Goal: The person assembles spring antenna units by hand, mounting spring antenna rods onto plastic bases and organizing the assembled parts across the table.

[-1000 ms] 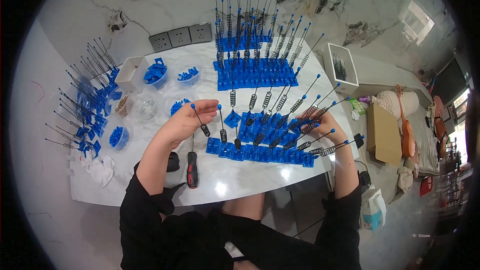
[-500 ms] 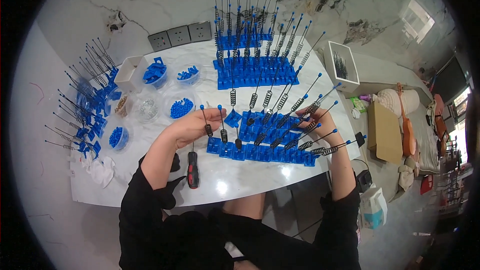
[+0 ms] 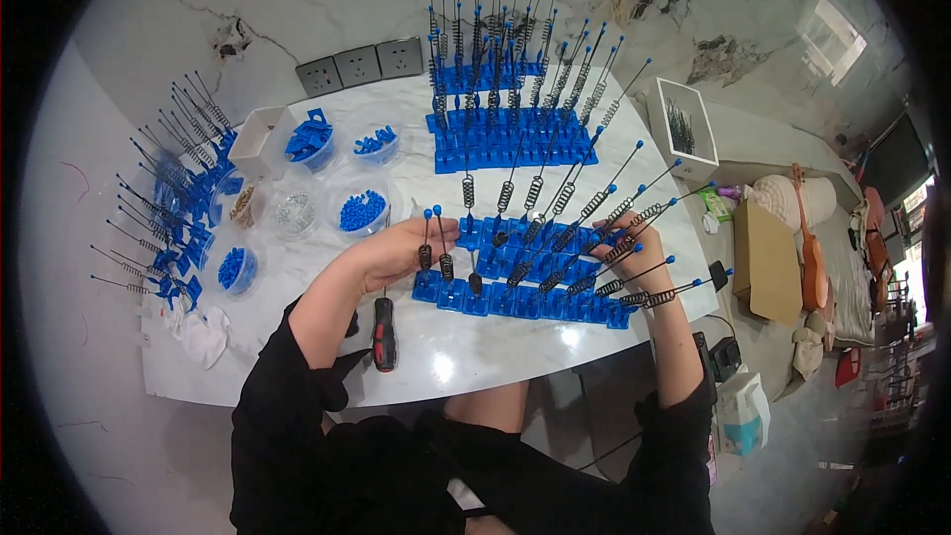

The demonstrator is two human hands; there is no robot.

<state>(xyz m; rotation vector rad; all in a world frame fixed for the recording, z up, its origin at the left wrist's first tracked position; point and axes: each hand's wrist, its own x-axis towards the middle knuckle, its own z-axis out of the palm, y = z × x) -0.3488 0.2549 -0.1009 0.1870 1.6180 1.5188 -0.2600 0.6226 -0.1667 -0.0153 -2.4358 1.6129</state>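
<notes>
While both hands flank the nearer group of blue bases (image 3: 525, 305) on the worktop (image 3: 505, 362), I read the step as squaring up the rows from their ends. On my feed, the left hand (image 3: 398, 250) reaches the leftmost base (image 3: 475, 238) of the back row, fingertips at its edge; whether that grip pinches it or merely rests there, I cannot tell. The right hand (image 3: 639, 243) curls at the opposite end, partly masked by the black springs (image 3: 534, 188) above the bases, so I cannot tell how wide or narrow its grip is either. I'd say the move calls for light, level pressure inward, wrists clear of the springs, since knocking one could tip a base. The screwdriver (image 3: 384, 337) lies apart, untouched.
</notes>
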